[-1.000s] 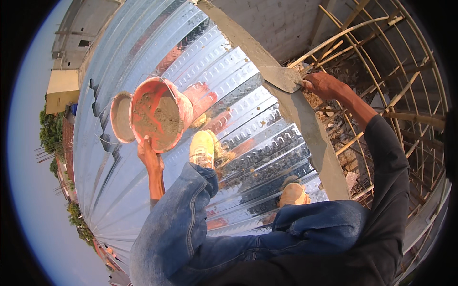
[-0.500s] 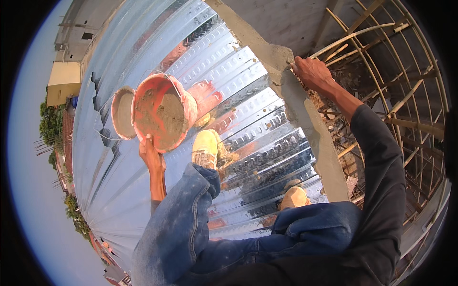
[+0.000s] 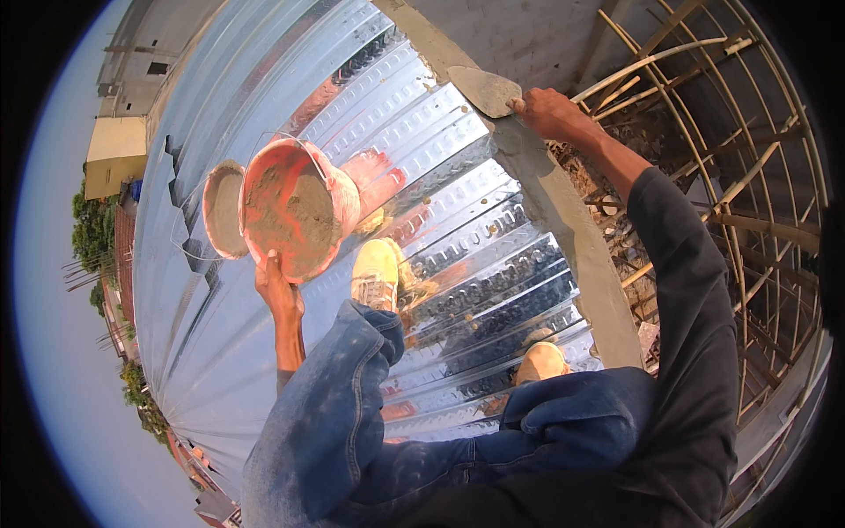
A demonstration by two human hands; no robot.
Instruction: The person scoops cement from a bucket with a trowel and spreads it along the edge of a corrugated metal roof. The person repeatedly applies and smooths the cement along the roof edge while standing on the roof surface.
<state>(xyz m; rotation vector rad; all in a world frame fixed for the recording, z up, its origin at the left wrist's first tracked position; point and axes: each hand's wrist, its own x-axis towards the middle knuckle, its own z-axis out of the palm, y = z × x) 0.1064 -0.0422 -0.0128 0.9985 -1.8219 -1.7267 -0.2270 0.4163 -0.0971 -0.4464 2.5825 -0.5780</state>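
My right hand (image 3: 554, 116) is closed on the handle of a pointed trowel (image 3: 486, 90), whose mortar-smeared blade lies over the wall top by the metal sheets. Wet grey mortar (image 3: 563, 207) runs in a band along that wall top. On the left, my left hand (image 3: 280, 290) grips the near rim of a red bucket (image 3: 330, 189), which is tilted toward me. Grey mortar (image 3: 295, 211) covers the bucket's inside. Only the back of the left hand and its thumb on the rim show; the other fingers are hidden beneath.
Shiny corrugated metal sheets (image 3: 475, 264) lie under my shoes (image 3: 377, 268). A second mortar-coated bucket (image 3: 225, 209) stands behind the red one. Right of the wall is a drop with bamboo poles (image 3: 704, 132) and rubble. Buildings and trees lie beyond the roof's left edge.
My right hand has moved slightly up and left along the wall top. The trowel blade has lifted and turned left, now showing clearly. My left hand and the bucket stay nearly still.
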